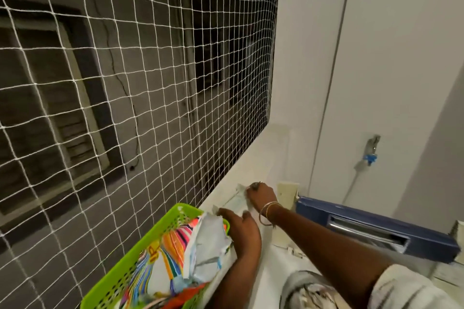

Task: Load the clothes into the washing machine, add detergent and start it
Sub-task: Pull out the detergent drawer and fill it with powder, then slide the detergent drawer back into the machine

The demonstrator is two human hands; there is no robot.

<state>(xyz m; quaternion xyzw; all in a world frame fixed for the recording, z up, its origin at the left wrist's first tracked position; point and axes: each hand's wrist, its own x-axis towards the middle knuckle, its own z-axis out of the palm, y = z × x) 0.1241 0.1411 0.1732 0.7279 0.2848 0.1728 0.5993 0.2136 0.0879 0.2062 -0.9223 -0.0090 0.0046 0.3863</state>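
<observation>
A lime-green basket (pixel 130 261) sits on the white ledge, holding striped colourful clothes (pixel 173 246). Just beyond it lies a pale, bluish-white packet (pixel 237 202), blurred so its label cannot be read. My left hand (pixel 242 232) grips the packet's near end, my wrist resting against the basket's clothes. My right hand (pixel 261 195), with bangles on the wrist, pinches its far end. At the bottom right the washing machine's white top (pixel 271 273) shows a round drum opening with grey-white clothes (pixel 311 291) inside.
White netting (pixel 140 83) closes the opening above the ledge on the left. A dark blue panel with a chrome strip (pixel 376 231) runs behind the machine. A tap with a blue hose fitting (pixel 371 153) sticks out of the white wall.
</observation>
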